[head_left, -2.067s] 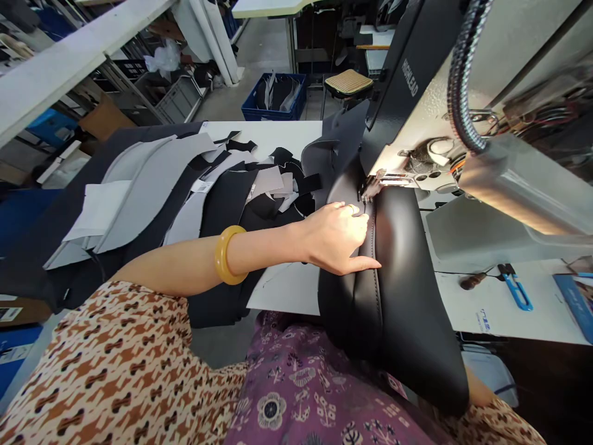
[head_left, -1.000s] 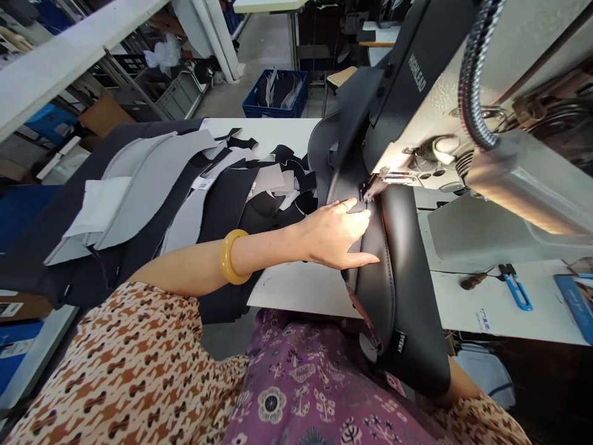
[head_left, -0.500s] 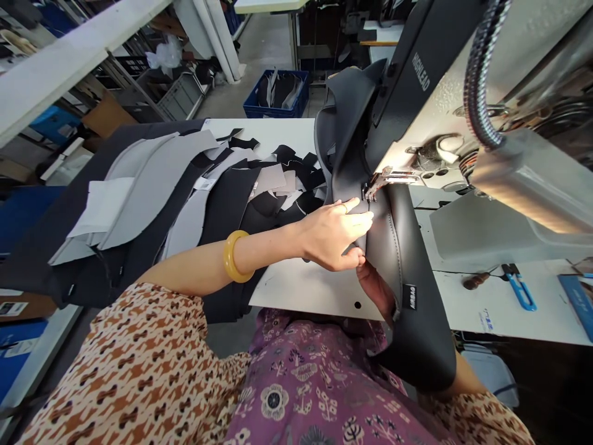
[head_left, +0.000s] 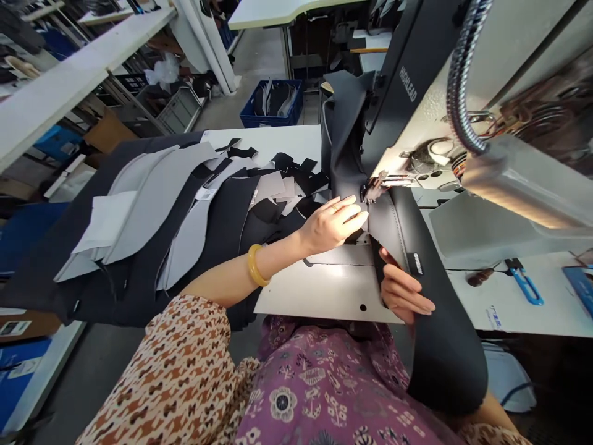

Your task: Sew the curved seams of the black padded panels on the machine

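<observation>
A long black leather cover runs under the presser foot of a sewing machine and hangs off the table's front edge. My left hand, with a yellow bangle on the wrist, presses the cover's left edge just before the foot, fingers close together and flat. My right hand grips the cover's near edge from below, fingers curled round it by a small label. The far end of the cover stands up behind the needle.
Stacked grey and black cut panels and small scraps cover the table's left half. Blue thread snips and an awl lie at the right. A blue crate stands on the floor behind.
The cover has fed through the machine, so less hangs in front. My right hand came out from under it and now grips its near edge. My left hand stayed by the foot.
</observation>
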The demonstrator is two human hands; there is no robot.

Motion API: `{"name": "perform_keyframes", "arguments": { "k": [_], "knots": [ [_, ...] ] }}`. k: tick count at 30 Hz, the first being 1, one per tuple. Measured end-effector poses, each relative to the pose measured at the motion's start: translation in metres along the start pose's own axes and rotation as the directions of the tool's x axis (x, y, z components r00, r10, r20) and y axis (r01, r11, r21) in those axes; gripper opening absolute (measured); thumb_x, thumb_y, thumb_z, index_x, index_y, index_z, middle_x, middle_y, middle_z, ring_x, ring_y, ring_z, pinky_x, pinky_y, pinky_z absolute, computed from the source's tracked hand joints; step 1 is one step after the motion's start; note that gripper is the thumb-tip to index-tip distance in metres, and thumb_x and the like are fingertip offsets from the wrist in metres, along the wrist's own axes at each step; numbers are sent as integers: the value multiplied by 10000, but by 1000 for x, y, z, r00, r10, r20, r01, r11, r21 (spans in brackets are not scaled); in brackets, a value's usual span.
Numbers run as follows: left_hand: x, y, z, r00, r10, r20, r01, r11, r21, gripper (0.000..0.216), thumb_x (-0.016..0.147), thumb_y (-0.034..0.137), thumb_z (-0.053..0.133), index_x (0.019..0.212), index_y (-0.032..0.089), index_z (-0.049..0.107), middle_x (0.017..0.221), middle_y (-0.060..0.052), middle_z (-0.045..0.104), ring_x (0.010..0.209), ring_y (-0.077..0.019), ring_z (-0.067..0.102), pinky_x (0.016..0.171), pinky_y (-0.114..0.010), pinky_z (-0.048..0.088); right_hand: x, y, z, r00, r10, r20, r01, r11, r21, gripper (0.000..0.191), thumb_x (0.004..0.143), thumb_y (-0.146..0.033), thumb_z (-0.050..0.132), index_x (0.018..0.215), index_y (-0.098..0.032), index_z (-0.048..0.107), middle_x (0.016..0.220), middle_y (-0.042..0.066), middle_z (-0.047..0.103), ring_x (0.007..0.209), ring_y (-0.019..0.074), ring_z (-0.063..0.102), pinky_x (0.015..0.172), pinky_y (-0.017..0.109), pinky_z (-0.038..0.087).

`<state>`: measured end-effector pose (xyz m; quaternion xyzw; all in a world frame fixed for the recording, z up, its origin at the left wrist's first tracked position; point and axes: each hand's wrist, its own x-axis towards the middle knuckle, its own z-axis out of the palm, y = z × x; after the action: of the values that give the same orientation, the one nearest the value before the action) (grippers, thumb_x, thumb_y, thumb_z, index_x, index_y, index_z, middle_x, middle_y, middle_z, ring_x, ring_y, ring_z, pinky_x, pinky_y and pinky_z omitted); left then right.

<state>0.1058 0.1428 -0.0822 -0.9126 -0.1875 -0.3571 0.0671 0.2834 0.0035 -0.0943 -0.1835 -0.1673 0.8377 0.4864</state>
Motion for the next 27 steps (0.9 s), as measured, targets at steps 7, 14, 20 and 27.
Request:
{"name": "perform_keyframes", "arguments": {
  "k": [7,14,20,27],
  "knots": [
    [5,-12,2,998,-68,17,69,996,-60,240,859,166,424,930,148,652,1035,-94,660,1131,-211,573,964,-368,449,-9,11,-1,950,-225,-217,230,973,-2,184,933,-245,306,919,-212,486,414,-162,208,197,-19,-56,269,68,7],
    [12,-22,-1,987,-59,147,67,997,-44,344,828,391,580,1016,104,610,1123,-164,604,1101,-267,571,941,-411,463,-3,2,-1,930,-207,-303,228,973,37,234,934,-286,308,959,-189,519,451,-131,258,255,-6,-40,263,100,-7],
    [17,-21,-3,951,-146,273,171,983,-70,426,819,377,602,1113,74,541,1184,-178,550,956,-238,628,806,-341,533,-9,-5,-2,961,-125,-247,98,988,-120,243,905,-363,360,1050,-231,503,506,-93,247,318,28,59,310,149,116],
    [19,-23,-5,932,-191,309,227,970,-88,398,814,376,607,1092,100,537,1177,-146,553,994,-231,616,826,-333,531,-9,-8,-10,985,-95,-141,84,993,-77,247,913,-312,315,1066,-236,494,558,-69,298,342,43,164,331,148,215]
  ]
}}
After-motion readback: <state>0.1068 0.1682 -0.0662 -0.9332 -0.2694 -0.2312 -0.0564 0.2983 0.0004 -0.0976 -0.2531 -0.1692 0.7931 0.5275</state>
